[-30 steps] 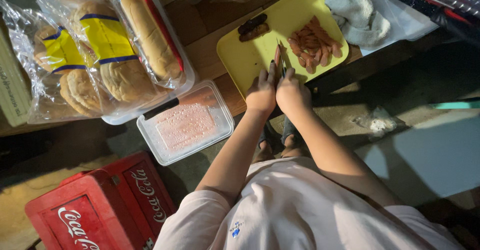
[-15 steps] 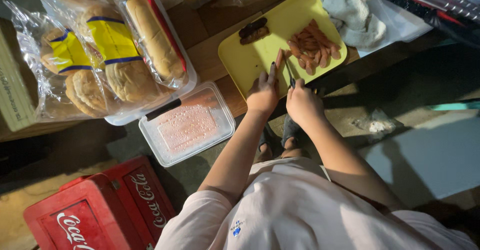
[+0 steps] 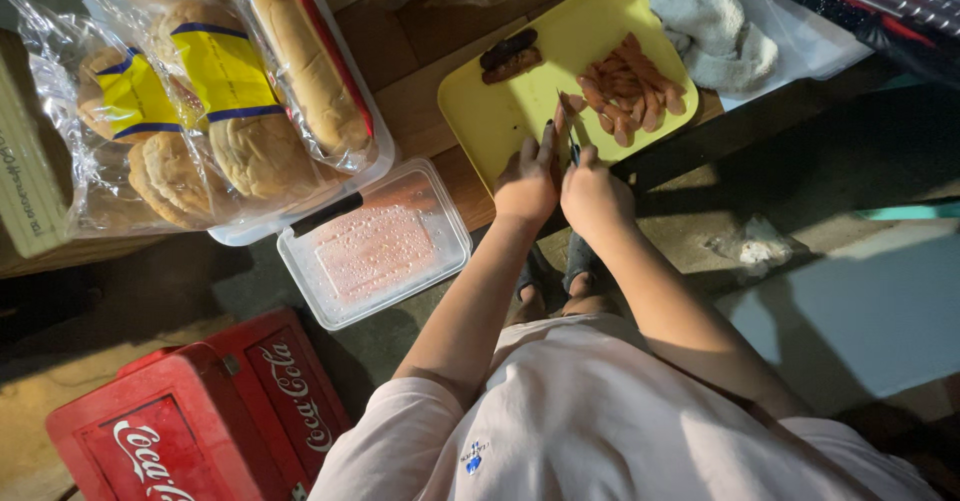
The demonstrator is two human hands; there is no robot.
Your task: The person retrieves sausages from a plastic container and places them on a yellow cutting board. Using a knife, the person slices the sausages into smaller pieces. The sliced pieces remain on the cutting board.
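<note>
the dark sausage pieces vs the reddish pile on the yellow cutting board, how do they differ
The dark sausage pieces are two, nearly black, lying apart near the far edge of the yellow cutting board. The reddish sausage slices are many, paler and heaped together. Both lie on the board, beyond the left hand and right hand.

Both hands have drawn closer together at the near edge of the yellow cutting board point(image 3: 520, 111). The right hand point(image 3: 595, 196), apart from the left half a second ago, now sits just beside the left hand point(image 3: 527, 186), and the sausage piece point(image 3: 560, 121) at the fingertips is raised slightly toward the pile of cut sausage strips point(image 3: 630, 91).
</note>
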